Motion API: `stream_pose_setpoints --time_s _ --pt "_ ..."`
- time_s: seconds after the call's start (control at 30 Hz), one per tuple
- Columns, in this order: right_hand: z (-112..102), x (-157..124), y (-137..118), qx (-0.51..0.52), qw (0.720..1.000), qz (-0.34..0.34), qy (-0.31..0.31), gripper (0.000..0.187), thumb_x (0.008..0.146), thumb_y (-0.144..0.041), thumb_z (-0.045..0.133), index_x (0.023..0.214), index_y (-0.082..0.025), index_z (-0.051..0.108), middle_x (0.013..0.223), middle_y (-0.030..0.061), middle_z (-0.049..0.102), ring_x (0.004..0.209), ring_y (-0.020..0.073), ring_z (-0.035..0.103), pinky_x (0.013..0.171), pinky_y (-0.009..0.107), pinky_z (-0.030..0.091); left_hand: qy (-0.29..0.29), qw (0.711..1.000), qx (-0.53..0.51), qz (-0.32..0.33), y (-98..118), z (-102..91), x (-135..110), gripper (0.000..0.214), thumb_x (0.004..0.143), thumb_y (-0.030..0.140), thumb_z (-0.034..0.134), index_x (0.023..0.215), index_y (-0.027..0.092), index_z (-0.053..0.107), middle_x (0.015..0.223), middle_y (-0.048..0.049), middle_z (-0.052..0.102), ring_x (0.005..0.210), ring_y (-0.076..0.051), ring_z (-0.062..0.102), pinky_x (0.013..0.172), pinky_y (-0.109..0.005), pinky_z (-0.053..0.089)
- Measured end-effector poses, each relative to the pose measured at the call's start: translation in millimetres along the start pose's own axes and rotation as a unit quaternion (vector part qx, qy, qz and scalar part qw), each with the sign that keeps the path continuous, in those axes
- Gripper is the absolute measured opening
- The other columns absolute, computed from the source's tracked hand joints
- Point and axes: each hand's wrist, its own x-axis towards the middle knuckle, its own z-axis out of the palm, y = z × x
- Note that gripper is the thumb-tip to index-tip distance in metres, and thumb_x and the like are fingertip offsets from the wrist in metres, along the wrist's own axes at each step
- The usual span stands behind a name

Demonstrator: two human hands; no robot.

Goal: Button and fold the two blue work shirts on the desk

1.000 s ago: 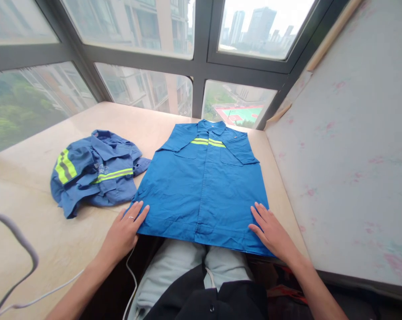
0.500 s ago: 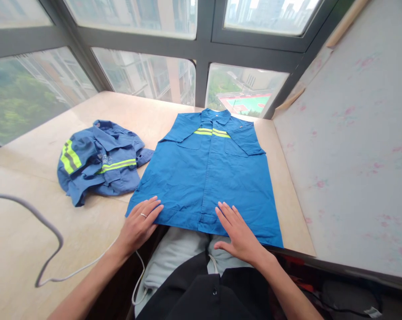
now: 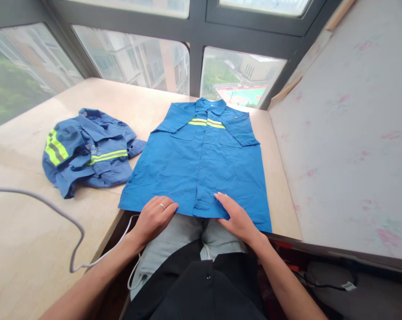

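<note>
A blue work jacket (image 3: 177,164) lies spread face up, collar away from me, with its short-looking sleeves angled over the chest. Yellow and grey reflective strips cross its front. At the near hem, left of the button placket, my left hand (image 3: 157,218) has its fingers curled over the edge; its thumb is hidden. To the right of the placket, my right hand (image 3: 237,218) rests with fingers stretched on the fabric and thumb apart at the hem edge. A second, crumpled blue work jacket (image 3: 104,133) with reflective bands sits to the left, touched by neither hand.
The pale wooden tabletop (image 3: 101,93) runs up to the windows. A grey-white cable (image 3: 77,238) loops over its left part and past my left wrist. A flower-patterned wall panel (image 3: 347,133) borders the right side.
My left hand has slid right along the hem, and its fingers have gone from flat to curled over the edge. The right thumb has come up to the hem. The view has tilted down.
</note>
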Motion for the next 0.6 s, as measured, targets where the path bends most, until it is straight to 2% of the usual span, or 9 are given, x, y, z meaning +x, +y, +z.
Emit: stream_pose_setpoints --time_s 0.07,0.13,0.2,0.3,0.43,0.6 --pt "-8 2 1 0.026 0.999 0.025 0.009 0.055 0.085 -0.022 0.059 0.14 -0.022 0.052 0.136 0.0103 0.059 0.126 0.0268 0.056 0.108 0.046 0.046 -0.009 1.0 0.011 -0.001 -5 -2.8 1 0.02 0.089 0.007 0.045 0.093 0.016 0.063 0.089 -0.0071 0.067 0.083 -0.019 0.061 0.074 -0.031 0.046" --pt "-17 4 1 0.044 0.998 0.051 0.009 0.04 0.085 -0.022 0.06 0.125 -0.021 0.063 0.124 0.0088 0.067 0.115 0.0256 0.063 0.101 0.043 0.051 -0.024 0.999 0.024 -0.008 -11 -3.7 1 0.028 0.085 0.002 0.042 0.096 0.016 0.064 0.095 -0.0091 0.067 0.087 -0.02 0.061 0.076 -0.033 0.046" --pt "-27 7 1 0.053 0.996 0.073 0.009 0.029 0.086 -0.024 0.061 0.114 -0.021 0.069 0.114 0.0069 0.071 0.105 0.0246 0.068 0.095 0.04 0.054 -0.049 0.998 0.031 -0.035 -17 -6.8 0 0.035 0.078 0.0 0.04 0.096 0.016 0.065 0.096 -0.0097 0.067 0.087 -0.021 0.061 0.075 -0.034 0.047" --pt "-45 10 2 0.08 0.992 0.094 0.008 0.017 0.087 -0.029 0.062 0.098 -0.022 0.073 0.099 0.0036 0.075 0.092 0.0221 0.071 0.086 0.034 0.055 -0.098 0.988 0.002 -0.118 -23 -20.9 1 0.033 0.072 0.002 0.044 0.092 0.017 0.066 0.089 -0.0071 0.067 0.081 -0.02 0.061 0.072 -0.031 0.047" --pt "-73 21 -1 0.104 0.987 0.116 -0.033 0.019 0.088 -0.034 0.06 0.089 -0.024 0.076 0.091 0.0003 0.076 0.084 0.0195 0.07 0.078 0.028 0.053 -0.119 0.971 -0.057 -0.202 -27 -48.9 16 0.02 0.081 0.014 0.047 0.086 0.019 0.066 0.085 -0.0038 0.067 0.079 -0.017 0.062 0.07 -0.027 0.046" --pt "-112 39 -11 0.096 0.983 0.13 -0.083 0.023 0.089 -0.036 0.058 0.093 -0.023 0.076 0.094 0.001 0.076 0.085 0.0203 0.069 0.079 0.03 0.05 -0.13 0.971 -0.087 -0.182 -30 -73.0 39 0.025 0.089 0.023 0.046 0.083 0.019 0.069 0.082 -0.0034 0.068 0.074 -0.017 0.062 0.067 -0.027 0.044"
